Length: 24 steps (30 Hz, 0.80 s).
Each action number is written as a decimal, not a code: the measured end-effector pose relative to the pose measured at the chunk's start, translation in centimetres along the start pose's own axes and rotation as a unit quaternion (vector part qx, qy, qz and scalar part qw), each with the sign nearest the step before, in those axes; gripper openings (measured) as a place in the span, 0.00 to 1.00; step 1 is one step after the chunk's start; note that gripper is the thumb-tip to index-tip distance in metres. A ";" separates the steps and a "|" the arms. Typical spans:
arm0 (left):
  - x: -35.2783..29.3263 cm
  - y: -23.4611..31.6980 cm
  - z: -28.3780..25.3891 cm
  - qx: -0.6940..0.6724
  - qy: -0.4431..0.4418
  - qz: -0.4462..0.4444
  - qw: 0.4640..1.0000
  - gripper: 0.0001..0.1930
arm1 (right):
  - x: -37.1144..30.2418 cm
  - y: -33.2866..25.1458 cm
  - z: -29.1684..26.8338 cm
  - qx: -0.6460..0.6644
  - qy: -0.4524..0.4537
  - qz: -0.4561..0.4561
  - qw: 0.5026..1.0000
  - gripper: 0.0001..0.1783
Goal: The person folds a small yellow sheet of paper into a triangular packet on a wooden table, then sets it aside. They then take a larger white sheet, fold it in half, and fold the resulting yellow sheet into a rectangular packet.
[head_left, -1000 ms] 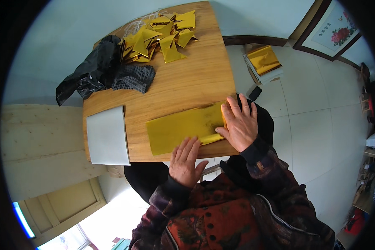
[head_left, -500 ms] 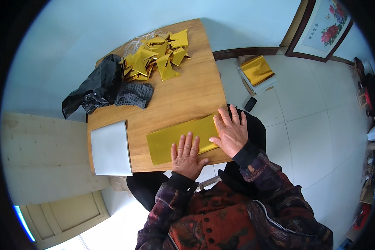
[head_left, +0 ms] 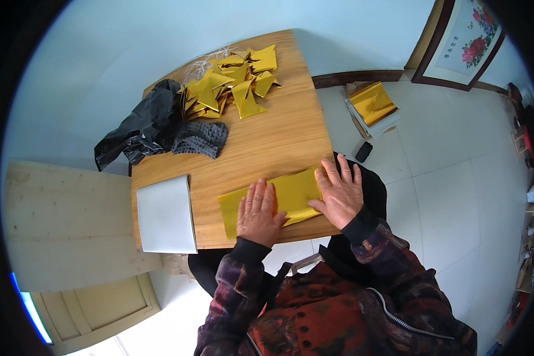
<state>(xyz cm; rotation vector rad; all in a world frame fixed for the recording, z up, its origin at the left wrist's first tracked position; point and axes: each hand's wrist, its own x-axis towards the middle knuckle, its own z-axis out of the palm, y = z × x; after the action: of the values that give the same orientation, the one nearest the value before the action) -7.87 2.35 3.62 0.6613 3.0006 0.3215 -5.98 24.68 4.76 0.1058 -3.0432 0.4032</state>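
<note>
A long strip of gold foil paper [head_left: 296, 193] lies near the table's front edge, its long side toward me. Flat on its left part rests my left hand [head_left: 260, 212], fingers stretched out. My right hand [head_left: 340, 193] lies over the strip's right end, with fingers spread and the thumb pointing left. Neither hand grips anything. Parts of the paper under both palms are hidden. To the left, a folded white sheet [head_left: 167, 216] lies along the table's edge.
On the far side of the wooden table [head_left: 279, 136] sits a heap of folded gold paper pieces [head_left: 231, 83]. A black plastic bag [head_left: 145, 124] and dark grey knobbly cloth [head_left: 202, 139] lie beside it. Gold paper stack [head_left: 374, 104] and small black object [head_left: 364, 152] are on the floor.
My left hand has slid slightly up on the gold paper, its fingers now closer together. My right hand stays at the right end. The whole view has shifted a little.
</note>
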 end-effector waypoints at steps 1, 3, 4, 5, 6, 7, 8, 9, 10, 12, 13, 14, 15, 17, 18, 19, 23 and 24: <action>0.0 0.1 0.4 -0.008 -0.015 0.002 1.000 0.38 | 0.0 0.0 -0.1 -0.004 0.002 -0.001 1.000 0.39; -0.4 0.1 0.9 0.013 -0.012 -0.022 1.000 0.40 | -0.1 0.0 -0.2 -0.003 -0.022 0.011 1.000 0.39; -0.7 0.1 1.2 0.021 -0.026 -0.035 0.999 0.42 | -0.1 0.1 -0.2 -0.004 -0.010 0.004 1.000 0.39; -0.9 -0.2 1.3 0.006 -0.028 -0.039 0.999 0.40 | -0.1 0.1 -0.2 -0.003 -0.016 0.005 1.000 0.39; -1.1 -0.4 1.3 0.020 -0.023 -0.034 0.999 0.40 | -0.1 0.1 -0.2 -0.002 -0.011 0.001 1.000 0.39; -1.3 -0.7 1.4 0.036 -0.030 -0.035 0.998 0.40 | -0.2 0.2 -0.1 -0.006 -0.007 0.000 1.000 0.39; -1.3 -0.9 1.3 0.057 -0.018 -0.026 0.998 0.40 | -0.2 0.2 -0.1 -0.009 -0.017 0.003 1.000 0.39; -1.3 -0.9 1.4 0.027 -0.019 -0.031 0.999 0.39 | -0.1 0.2 0.0 -0.011 -0.016 0.003 1.000 0.39; -1.3 -0.9 1.4 0.031 -0.014 -0.028 0.999 0.39 | -0.2 0.2 0.0 -0.010 -0.015 0.001 1.000 0.39; -1.2 -0.8 1.5 0.053 -0.028 -0.035 0.998 0.39 | -0.3 0.0 -0.1 -0.004 -0.007 0.009 1.000 0.39; -1.3 -0.8 1.6 0.045 -0.015 -0.030 0.998 0.39 | -0.4 -0.1 -0.2 0.000 -0.002 0.010 1.000 0.39; -1.4 -0.9 1.6 0.045 -0.023 -0.035 0.998 0.39 | -0.4 -0.3 -0.3 0.000 -0.012 0.022 1.000 0.40; -1.3 -0.9 1.8 0.045 -0.009 -0.028 0.999 0.38 | -0.7 -1.0 -0.2 0.010 0.039 -0.008 0.999 0.40; -1.3 -1.4 2.5 0.054 -0.019 -0.035 0.998 0.38 | -1.5 -3.7 0.5 0.030 0.106 -0.076 0.991 0.41; -1.4 -1.7 2.9 0.059 0.010 -0.015 0.998 0.39 | -1.5 -5.9 1.3 0.081 0.096 -0.096 0.987 0.40; -1.4 -2.0 3.4 0.071 0.011 -0.015 0.997 0.37 | -2.0 -7.8 1.8 0.097 0.093 -0.127 0.983 0.40; -1.1 -2.3 5.6 -0.455 0.038 -0.038 0.889 0.34 | -1.7 -12.4 4.3 0.232 0.070 -0.197 0.950 0.48; -0.9 -2.0 5.9 -0.633 0.063 -0.016 0.771 0.33 | -1.4 -12.9 4.8 0.249 0.081 -0.205 0.943 0.47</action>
<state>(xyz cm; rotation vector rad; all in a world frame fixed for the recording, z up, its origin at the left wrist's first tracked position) -7.27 1.31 -2.59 0.3742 2.0397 2.0981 -3.92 11.10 3.32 0.6776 -2.5868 1.0617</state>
